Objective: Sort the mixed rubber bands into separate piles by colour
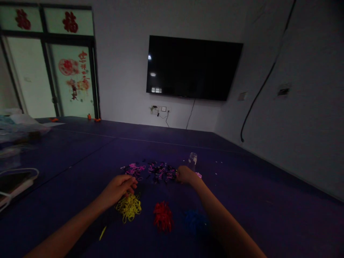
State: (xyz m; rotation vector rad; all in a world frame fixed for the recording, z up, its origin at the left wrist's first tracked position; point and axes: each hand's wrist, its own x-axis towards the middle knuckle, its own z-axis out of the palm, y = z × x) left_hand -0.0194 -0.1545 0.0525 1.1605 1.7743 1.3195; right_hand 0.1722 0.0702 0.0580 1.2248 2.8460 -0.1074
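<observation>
My left hand (122, 186) hovers at the top of a heap of yellow rubber bands (129, 208), its fingers loosely bent and apart, with nothing visible in them. At the right edge of a mixed spread of black and pink rubber bands (161, 172), my right hand (185, 174) is closed, fingertips down. A small yellowish bit at those fingertips looks like a rubber band. Nearer me lie a red rubber band heap (163, 216) and a dim blue one (195, 221), the latter beside my right forearm. Just behind my right hand stands a clear plastic cup (192, 160).
One loose yellow band (102, 233) lies by my left forearm. Something pink (198, 175) shows beside my right wrist. Plastic bags (21, 125) and a dark white-edged object (16, 186) are at far left. A television (193, 68) hangs on the wall ahead.
</observation>
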